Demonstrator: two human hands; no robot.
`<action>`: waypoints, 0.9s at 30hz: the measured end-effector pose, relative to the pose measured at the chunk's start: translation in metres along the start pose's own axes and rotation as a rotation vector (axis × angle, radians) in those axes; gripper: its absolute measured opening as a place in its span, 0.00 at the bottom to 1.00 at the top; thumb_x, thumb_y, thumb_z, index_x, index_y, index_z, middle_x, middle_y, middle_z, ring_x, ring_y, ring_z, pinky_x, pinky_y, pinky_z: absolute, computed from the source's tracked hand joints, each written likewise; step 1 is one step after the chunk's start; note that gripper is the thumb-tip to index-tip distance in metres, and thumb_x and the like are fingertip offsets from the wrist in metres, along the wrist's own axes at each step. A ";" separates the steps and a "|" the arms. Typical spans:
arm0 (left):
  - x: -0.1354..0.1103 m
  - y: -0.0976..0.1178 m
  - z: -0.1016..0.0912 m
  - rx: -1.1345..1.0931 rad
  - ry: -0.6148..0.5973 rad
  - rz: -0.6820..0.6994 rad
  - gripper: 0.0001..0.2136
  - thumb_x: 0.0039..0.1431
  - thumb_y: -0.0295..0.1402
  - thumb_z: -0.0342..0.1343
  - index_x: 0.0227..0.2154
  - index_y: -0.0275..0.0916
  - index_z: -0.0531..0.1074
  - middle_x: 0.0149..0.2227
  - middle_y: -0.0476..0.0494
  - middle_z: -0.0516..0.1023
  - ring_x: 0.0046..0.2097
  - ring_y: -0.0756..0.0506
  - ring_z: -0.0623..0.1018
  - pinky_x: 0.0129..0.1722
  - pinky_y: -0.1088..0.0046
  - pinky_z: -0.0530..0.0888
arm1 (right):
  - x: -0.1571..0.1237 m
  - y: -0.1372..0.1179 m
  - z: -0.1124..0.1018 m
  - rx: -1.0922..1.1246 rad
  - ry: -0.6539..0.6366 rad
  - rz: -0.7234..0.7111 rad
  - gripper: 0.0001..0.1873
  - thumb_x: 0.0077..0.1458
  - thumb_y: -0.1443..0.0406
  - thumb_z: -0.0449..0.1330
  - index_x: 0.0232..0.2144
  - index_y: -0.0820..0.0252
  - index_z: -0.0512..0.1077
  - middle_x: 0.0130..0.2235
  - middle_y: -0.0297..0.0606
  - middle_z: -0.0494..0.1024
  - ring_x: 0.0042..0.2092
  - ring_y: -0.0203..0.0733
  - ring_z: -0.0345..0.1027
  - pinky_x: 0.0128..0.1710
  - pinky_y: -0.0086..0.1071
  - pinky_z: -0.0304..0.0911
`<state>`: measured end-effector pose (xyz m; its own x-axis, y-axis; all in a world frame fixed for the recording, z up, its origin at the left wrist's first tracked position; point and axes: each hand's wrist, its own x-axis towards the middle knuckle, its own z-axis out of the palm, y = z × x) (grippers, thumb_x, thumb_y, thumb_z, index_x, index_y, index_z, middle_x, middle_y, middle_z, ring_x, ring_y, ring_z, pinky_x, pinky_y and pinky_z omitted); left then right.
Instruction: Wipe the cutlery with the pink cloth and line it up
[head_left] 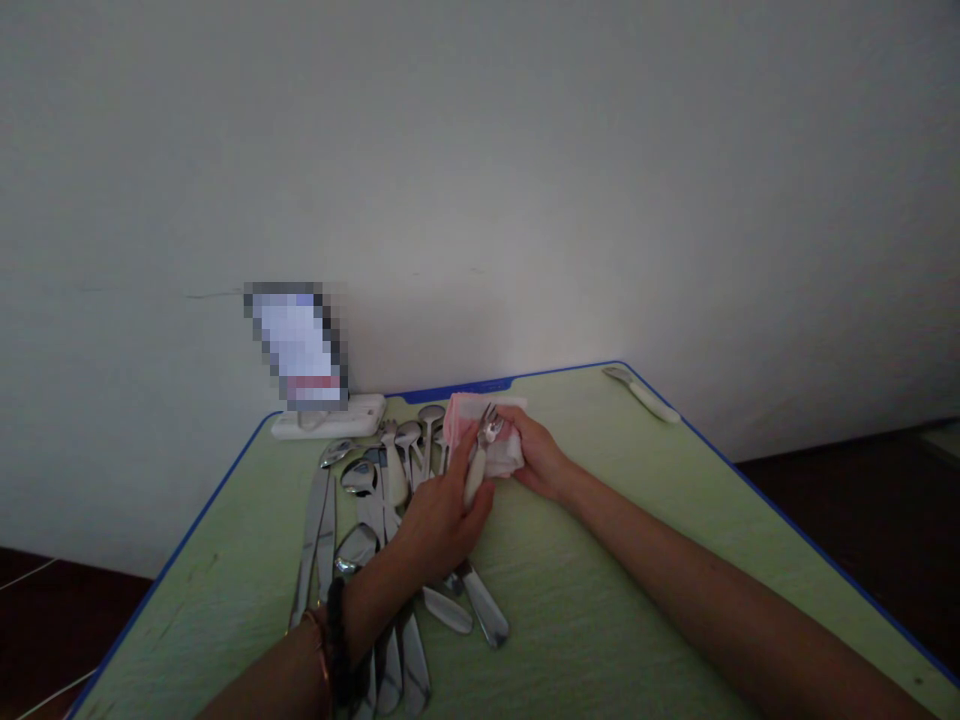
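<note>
My left hand (442,515) is closed around the pale handle of a small fork (477,468), its metal tines pointing up and away from me. Behind the tines is a pink and white cloth (466,412), gripped at its right side by my right hand (538,455). The fork's head lies against the cloth. Beneath and left of my left hand spreads a pile of metal cutlery, with several spoons (360,476), knives (309,550) and another pale-handled fork (394,470). My left wrist and forearm hide part of the pile.
A pale-handled knife (651,400) lies at the table's far right edge. A blurred-out screen (296,345) stands on a white base (330,418) at the far left. The green table (600,600) has a blue edge and meets a grey wall (525,200).
</note>
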<state>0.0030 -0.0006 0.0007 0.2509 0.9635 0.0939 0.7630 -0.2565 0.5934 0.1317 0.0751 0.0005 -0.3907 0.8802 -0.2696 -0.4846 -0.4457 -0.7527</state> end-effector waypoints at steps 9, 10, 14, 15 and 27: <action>0.001 0.001 -0.001 0.001 -0.011 -0.014 0.29 0.61 0.38 0.40 0.62 0.34 0.39 0.30 0.41 0.77 0.30 0.41 0.77 0.31 0.67 0.69 | 0.001 0.001 0.000 -0.030 0.034 -0.008 0.13 0.52 0.63 0.51 0.22 0.63 0.70 0.18 0.32 0.72 0.18 0.32 0.60 0.17 0.26 0.54; 0.001 0.001 -0.001 -0.003 -0.013 -0.017 0.29 0.61 0.38 0.40 0.62 0.34 0.39 0.31 0.41 0.77 0.30 0.41 0.77 0.32 0.67 0.70 | 0.001 0.001 0.000 -0.033 0.034 -0.011 0.12 0.51 0.63 0.52 0.22 0.63 0.69 0.18 0.32 0.72 0.17 0.32 0.60 0.17 0.26 0.54; 0.001 0.000 0.000 -0.011 -0.011 -0.022 0.30 0.61 0.38 0.41 0.62 0.33 0.39 0.36 0.38 0.78 0.33 0.41 0.77 0.34 0.66 0.70 | 0.003 0.003 -0.002 -0.041 0.055 -0.036 0.11 0.50 0.62 0.55 0.22 0.63 0.69 0.18 0.32 0.72 0.19 0.33 0.62 0.18 0.26 0.55; 0.001 0.000 0.000 -0.009 -0.010 -0.021 0.30 0.61 0.38 0.41 0.62 0.33 0.39 0.37 0.37 0.77 0.34 0.41 0.77 0.35 0.66 0.70 | 0.003 0.004 -0.002 -0.041 0.060 -0.040 0.10 0.49 0.61 0.56 0.22 0.63 0.69 0.19 0.32 0.73 0.19 0.33 0.63 0.19 0.26 0.56; 0.002 -0.003 0.002 -0.001 0.002 0.008 0.30 0.61 0.38 0.41 0.62 0.32 0.39 0.34 0.39 0.78 0.35 0.40 0.78 0.39 0.64 0.70 | 0.001 0.003 -0.001 0.004 0.007 -0.023 0.12 0.51 0.60 0.54 0.25 0.62 0.70 0.20 0.32 0.74 0.21 0.34 0.64 0.23 0.27 0.59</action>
<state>0.0021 0.0016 -0.0030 0.2556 0.9616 0.0998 0.7606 -0.2637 0.5933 0.1307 0.0748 -0.0029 -0.3740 0.8914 -0.2559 -0.4969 -0.4256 -0.7563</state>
